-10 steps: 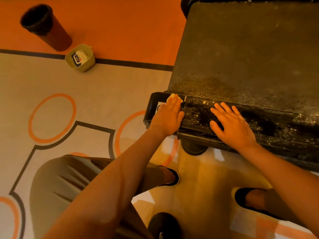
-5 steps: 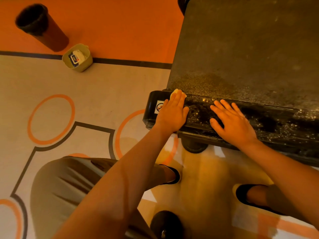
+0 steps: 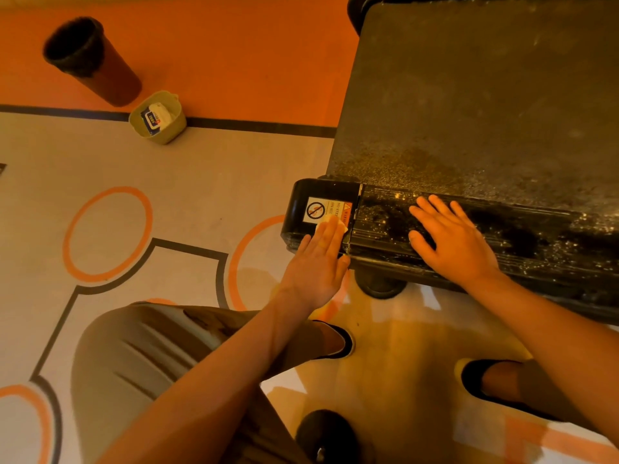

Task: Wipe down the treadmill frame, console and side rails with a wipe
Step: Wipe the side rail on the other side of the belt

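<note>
Head view: our left hand lies flat, fingers straight, pressing the wipe onto the treadmill's corner cap to scrub it; our right hand, also flat and holding nothing, braces on the rear frame.

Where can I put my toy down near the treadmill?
Bare grey floor lies around the orange ring, between the small basket, the end cap and the knee. The treadmill belt is bare. Crowded: the end rail, where the left hand presses the wipe and the right hand rests.
</note>
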Demonstrator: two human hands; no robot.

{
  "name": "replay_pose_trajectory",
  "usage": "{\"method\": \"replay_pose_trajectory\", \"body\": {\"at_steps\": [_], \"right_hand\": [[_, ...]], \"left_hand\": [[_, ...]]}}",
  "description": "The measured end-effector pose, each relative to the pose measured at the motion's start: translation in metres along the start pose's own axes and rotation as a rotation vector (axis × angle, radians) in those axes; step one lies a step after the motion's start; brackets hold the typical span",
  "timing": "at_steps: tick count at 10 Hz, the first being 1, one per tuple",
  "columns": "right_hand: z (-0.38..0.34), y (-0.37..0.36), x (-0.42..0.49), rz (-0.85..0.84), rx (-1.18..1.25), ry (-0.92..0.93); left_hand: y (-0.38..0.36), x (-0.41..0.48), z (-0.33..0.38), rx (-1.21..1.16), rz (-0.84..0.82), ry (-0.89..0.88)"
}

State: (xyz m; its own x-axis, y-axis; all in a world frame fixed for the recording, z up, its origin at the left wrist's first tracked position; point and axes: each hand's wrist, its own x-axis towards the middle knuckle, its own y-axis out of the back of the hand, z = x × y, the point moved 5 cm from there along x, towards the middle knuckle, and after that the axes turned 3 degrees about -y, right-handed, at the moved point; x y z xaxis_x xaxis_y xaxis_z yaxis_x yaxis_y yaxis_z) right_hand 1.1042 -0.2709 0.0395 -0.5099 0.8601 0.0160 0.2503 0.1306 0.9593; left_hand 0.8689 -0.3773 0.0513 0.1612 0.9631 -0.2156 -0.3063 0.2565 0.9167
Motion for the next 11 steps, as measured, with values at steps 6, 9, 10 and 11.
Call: {"method": "replay_pose_trajectory", "body": {"at_steps": [6,9,10,11], "right_hand": [[-0.002,0.001,-0.001,0.005,-0.021,-0.005],[-0.002,0.001,0.0,0.009,0.003,0.004],[-0.001,0.001,0.0,0.009,0.001,0.0],[-0.003,0.003,0.001,0.007,-0.007,0.001]], "left_hand": [[-0.009,-0.008,0.013,-0.054,0.036,-0.009],[0.008,-0.003,-0.035,-0.061,0.142,0.238],[0.015,0.0,-0.044,-0.137,0.155,0.354],[0.005,-0.003,-0.012,-0.137,0.154,0.195]]}}
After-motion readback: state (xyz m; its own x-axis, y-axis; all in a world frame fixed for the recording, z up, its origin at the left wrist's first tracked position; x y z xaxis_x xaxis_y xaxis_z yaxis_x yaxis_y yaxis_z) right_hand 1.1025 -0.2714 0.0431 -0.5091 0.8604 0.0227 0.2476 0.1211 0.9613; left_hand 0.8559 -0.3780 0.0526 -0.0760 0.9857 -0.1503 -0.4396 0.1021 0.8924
